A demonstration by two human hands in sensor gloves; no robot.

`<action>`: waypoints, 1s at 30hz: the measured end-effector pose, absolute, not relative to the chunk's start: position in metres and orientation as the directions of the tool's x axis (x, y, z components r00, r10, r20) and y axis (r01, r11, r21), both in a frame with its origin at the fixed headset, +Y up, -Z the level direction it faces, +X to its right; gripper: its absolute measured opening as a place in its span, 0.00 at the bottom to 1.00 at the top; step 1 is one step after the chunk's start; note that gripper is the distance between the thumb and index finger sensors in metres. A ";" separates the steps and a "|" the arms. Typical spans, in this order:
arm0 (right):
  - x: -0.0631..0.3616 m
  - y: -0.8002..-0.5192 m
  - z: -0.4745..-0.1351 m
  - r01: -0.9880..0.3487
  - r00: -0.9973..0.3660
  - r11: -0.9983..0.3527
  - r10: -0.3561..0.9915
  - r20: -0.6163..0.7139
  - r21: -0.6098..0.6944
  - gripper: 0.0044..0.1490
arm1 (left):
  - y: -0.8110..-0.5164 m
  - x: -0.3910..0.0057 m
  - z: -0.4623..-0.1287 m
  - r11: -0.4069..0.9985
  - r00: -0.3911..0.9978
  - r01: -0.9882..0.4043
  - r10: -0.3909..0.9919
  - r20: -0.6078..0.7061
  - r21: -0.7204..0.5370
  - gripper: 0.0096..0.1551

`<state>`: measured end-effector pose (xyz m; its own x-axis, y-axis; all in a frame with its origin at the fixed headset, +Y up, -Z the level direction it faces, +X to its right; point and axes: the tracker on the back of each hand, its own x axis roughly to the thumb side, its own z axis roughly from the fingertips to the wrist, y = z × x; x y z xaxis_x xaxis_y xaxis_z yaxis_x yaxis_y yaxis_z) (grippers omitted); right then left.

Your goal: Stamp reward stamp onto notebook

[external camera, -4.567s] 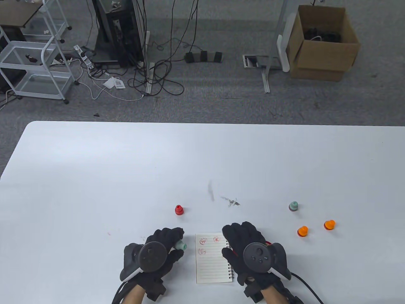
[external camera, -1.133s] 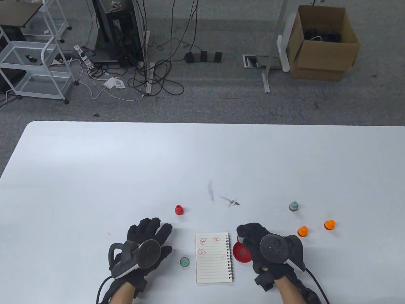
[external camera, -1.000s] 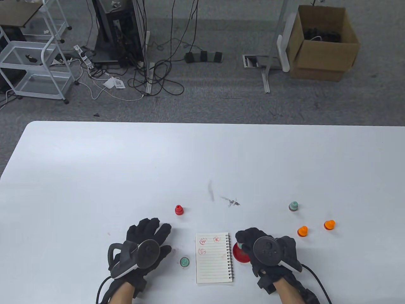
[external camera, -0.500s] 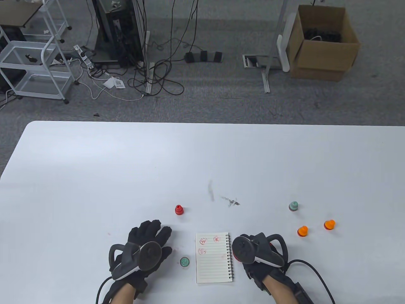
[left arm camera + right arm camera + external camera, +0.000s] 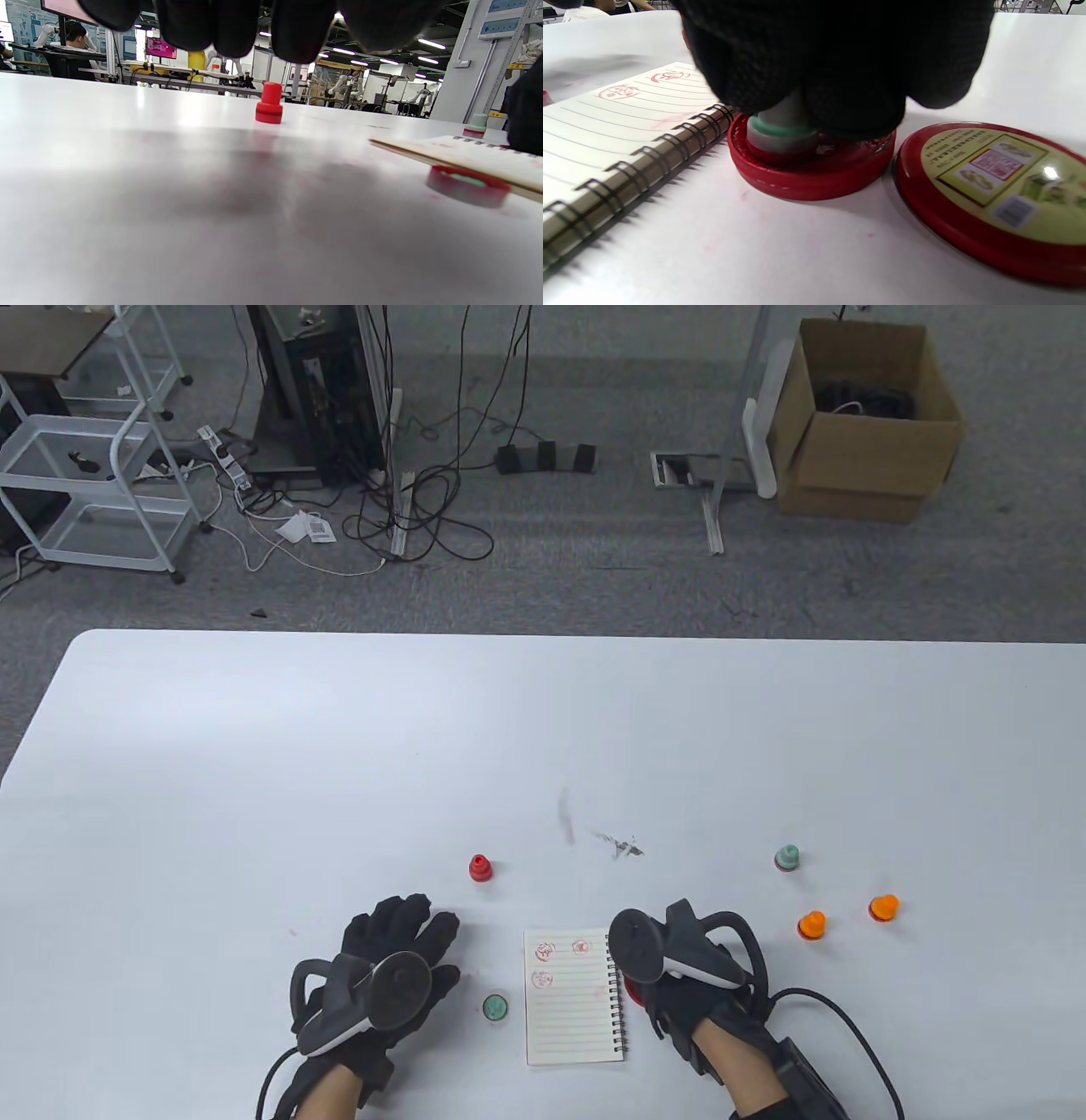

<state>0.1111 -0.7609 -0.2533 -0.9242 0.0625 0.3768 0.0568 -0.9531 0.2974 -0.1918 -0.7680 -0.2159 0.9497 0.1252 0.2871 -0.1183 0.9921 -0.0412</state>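
Note:
The lined spiral notebook (image 5: 575, 994) lies open at the table's near edge, with three red stamp marks at its top; it also shows in the right wrist view (image 5: 606, 127). My right hand (image 5: 679, 984) is just right of it. In the right wrist view its fingers (image 5: 840, 76) grip a green-and-white stamp (image 5: 782, 131) and press it down into the open red ink pad (image 5: 810, 169). My left hand (image 5: 390, 959) rests flat on the table left of the notebook, fingers spread, holding nothing. The stamp's green cap (image 5: 495, 1006) lies between that hand and the notebook.
The ink pad's red lid (image 5: 1001, 190) lies right of the pad. A red stamp (image 5: 480, 867) stands beyond the left hand. A green stamp (image 5: 787, 858) and two orange stamps (image 5: 812, 925) (image 5: 883, 908) stand to the right. Grey smudges (image 5: 624, 845) mark the table's middle.
My right hand has rolled over to the left and slid toward the notebook, covering the ink pad with the stamp in its grip. The left hand has stayed flat.

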 end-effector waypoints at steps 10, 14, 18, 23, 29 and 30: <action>0.119 -0.762 -0.249 0.013 -0.926 -0.970 0.081 0.369 0.244 0.25 | -0.770 -0.189 -0.213 0.994 0.947 -0.098 0.108 0.303 -0.047 0.38; 0.126 -0.762 -0.248 -0.042 -0.918 -0.964 0.141 0.370 0.262 0.26 | -0.770 -0.189 -0.214 0.993 0.946 -0.104 0.117 0.303 -0.057 0.38; 0.138 -0.760 -0.242 -0.166 -0.905 -0.960 0.240 0.352 0.226 0.28 | -0.771 -0.186 -0.214 0.993 0.944 -0.097 0.112 0.310 -0.064 0.38; 0.137 -0.754 -0.238 -0.321 -0.856 -0.931 0.364 0.368 0.175 0.31 | -0.769 -0.185 -0.213 0.994 0.943 -0.098 0.111 0.315 -0.057 0.38; 0.115 -0.755 -0.234 -0.421 -0.789 -0.894 0.444 0.425 0.153 0.32 | -0.769 -0.185 -0.213 0.994 0.942 -0.099 0.112 0.318 -0.055 0.38; 0.110 -0.754 -0.233 -0.427 -0.782 -0.892 0.446 0.435 0.147 0.32 | -0.770 -0.184 -0.213 0.994 0.941 -0.098 0.111 0.319 -0.056 0.38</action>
